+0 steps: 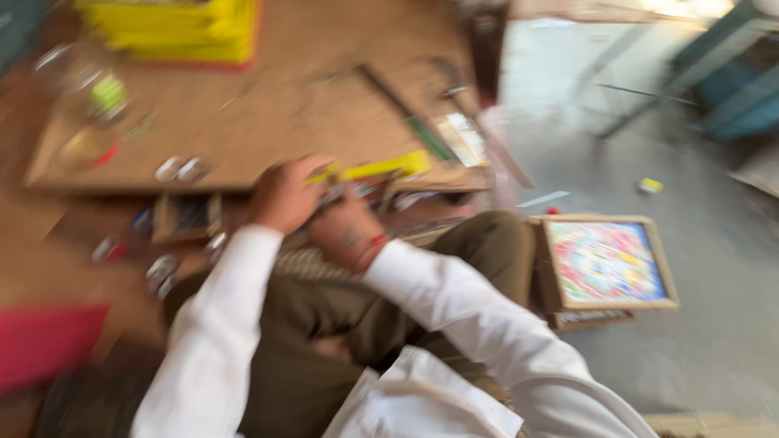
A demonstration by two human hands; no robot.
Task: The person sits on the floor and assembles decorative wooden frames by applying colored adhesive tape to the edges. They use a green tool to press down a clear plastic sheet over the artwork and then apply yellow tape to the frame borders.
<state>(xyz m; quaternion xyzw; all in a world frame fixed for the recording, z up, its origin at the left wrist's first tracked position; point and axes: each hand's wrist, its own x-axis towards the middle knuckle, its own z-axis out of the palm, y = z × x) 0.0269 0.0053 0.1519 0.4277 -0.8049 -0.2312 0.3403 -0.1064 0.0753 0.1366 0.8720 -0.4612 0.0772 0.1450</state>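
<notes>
gripping a yellow tool [381, 168] in curled left hand [284, 195]; right hand [345, 231] fingers too blurred to tell.

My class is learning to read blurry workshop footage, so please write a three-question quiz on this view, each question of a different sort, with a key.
1. True or false: the framed, multicoloured picture hangs on a wall.
2. Multiple choice: the left hand and right hand are (A) far apart, (B) close together at the near edge of the low brown wooden board, (C) resting on the grey floor.
3. Fill in: the stack of flat sheets at the board's far edge is mostly ____ in colour.

Key: 1 false, it lies on the floor beside the person's knee. 2 B; what the fingers grip is too blurred to tell. 3 yellow.
</notes>
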